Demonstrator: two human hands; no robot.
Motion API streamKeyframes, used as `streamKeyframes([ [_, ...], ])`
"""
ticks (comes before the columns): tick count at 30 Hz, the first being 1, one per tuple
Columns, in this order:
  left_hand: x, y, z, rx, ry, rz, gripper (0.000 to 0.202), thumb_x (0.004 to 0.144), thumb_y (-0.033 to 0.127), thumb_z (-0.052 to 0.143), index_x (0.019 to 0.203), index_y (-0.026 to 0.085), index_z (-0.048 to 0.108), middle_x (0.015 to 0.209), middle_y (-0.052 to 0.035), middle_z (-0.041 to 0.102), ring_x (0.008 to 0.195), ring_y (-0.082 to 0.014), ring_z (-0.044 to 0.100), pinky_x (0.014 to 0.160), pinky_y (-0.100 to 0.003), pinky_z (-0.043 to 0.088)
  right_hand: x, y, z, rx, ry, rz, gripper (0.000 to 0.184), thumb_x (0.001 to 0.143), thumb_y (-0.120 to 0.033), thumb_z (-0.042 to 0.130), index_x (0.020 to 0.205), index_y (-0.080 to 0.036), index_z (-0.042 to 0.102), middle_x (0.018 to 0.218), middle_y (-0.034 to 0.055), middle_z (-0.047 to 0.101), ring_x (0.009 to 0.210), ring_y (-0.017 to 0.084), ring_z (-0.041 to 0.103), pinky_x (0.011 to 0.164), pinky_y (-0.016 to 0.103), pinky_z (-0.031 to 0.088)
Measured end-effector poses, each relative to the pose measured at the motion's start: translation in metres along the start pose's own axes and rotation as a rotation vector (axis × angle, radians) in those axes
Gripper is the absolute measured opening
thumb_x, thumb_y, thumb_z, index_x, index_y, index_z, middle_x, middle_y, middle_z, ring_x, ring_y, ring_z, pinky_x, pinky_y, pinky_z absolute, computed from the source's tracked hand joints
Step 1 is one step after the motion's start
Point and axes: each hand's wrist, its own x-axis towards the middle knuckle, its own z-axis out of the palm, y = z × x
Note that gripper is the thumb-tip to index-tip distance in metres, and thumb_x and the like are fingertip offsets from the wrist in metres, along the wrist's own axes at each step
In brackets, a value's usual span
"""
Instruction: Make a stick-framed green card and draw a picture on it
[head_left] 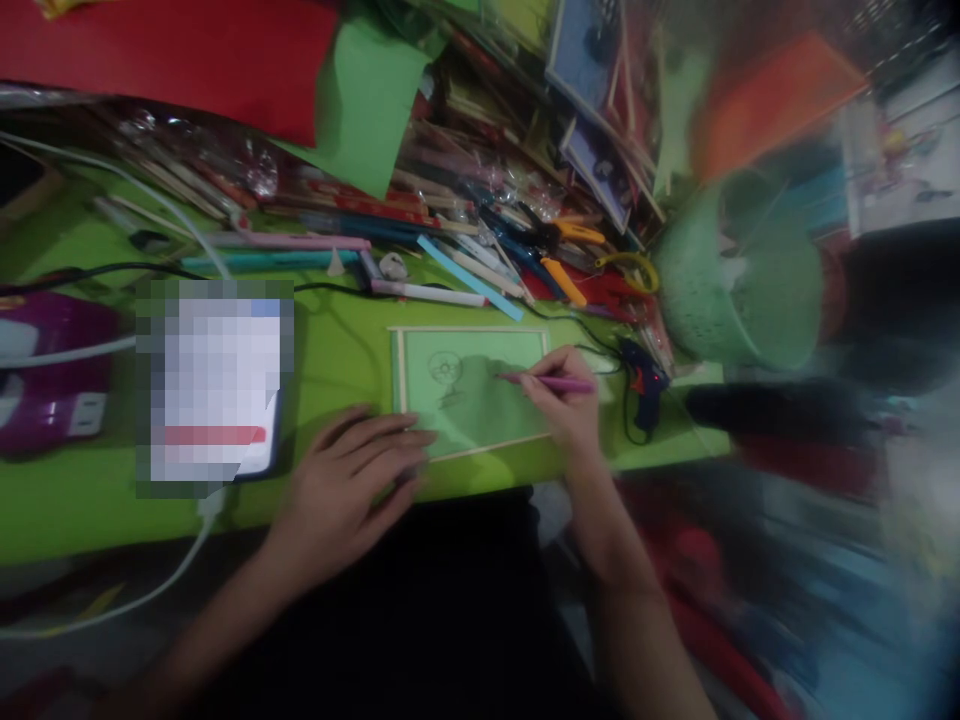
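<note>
A green card (pixel 480 425) with thin pale wooden strips along its edges lies on the green table. Near its left side is a small dark drawing, a round shape above a stem. My right hand (pixel 566 405) grips a purple pen (pixel 562 383), whose tip is at the card's upper right part. Fingers stretched out flat, my left hand (pixel 367 475) rests on the table, its fingertips over the card's lower left corner. Whether the pen tip touches the card is too small to tell.
A phone (pixel 274 440) with cables lies left, beside a purple power block (pixel 56 400). Right of the card stands a glue gun (pixel 643 390). Behind are pliers (pixel 566 280), a white pen (pixel 431 292), wooden sticks and coloured paper (pixel 367 110). A green basket (pixel 739 270) stands at right.
</note>
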Motion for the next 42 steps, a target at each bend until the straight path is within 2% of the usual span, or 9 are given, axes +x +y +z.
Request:
streamKeyframes([
  [11,-0.0001,0.0006,-0.0003,-0.015,-0.001,-0.022,0.019,0.098,0.023,0.061,0.116,0.027,0.066,0.124,0.0000,0.079,0.123,-0.0257,0.069,0.115,-0.050,0.042,0.0001,-0.0026,-0.0008,-0.078,-0.055,-0.029,0.013,0.080,-0.029,0.071,0.077,-0.024,0.059,0.068,-0.0049,0.058,0.062,0.013,0.051,0.056,0.026,0.040],
  [17,0.0004,0.0004,-0.0001,-0.011,0.000,-0.014,0.018,0.098,0.023,0.062,0.115,0.026,0.066,0.123,-0.0009,0.079,0.123,-0.0262,0.069,0.115,-0.050,0.041,-0.0005,-0.0001,0.0001,-0.053,-0.001,-0.056,0.011,0.078,-0.022,0.069,0.075,-0.024,0.058,0.068,-0.0055,0.057,0.063,0.013,0.052,0.057,0.026,0.040],
  [33,0.0013,0.0007,-0.0002,-0.009,0.026,-0.004,0.018,0.098,0.024,0.063,0.115,0.027,0.067,0.120,0.0000,0.080,0.121,-0.0258,0.070,0.114,-0.051,0.044,0.0000,-0.0011,0.0019,-0.134,0.125,-0.072,0.012,0.078,-0.024,0.064,0.074,-0.025,0.053,0.065,-0.0055,0.051,0.061,0.013,0.047,0.056,0.028,0.038],
  [42,0.0005,0.0003,-0.0003,-0.006,0.011,0.003,0.018,0.098,0.024,0.062,0.116,0.025,0.066,0.121,-0.0007,0.079,0.122,-0.0258,0.069,0.114,-0.051,0.043,0.0005,0.0008,0.0017,-0.113,0.147,-0.088,0.013,0.081,-0.025,0.066,0.077,-0.025,0.054,0.068,-0.0055,0.052,0.063,0.013,0.049,0.057,0.028,0.040],
])
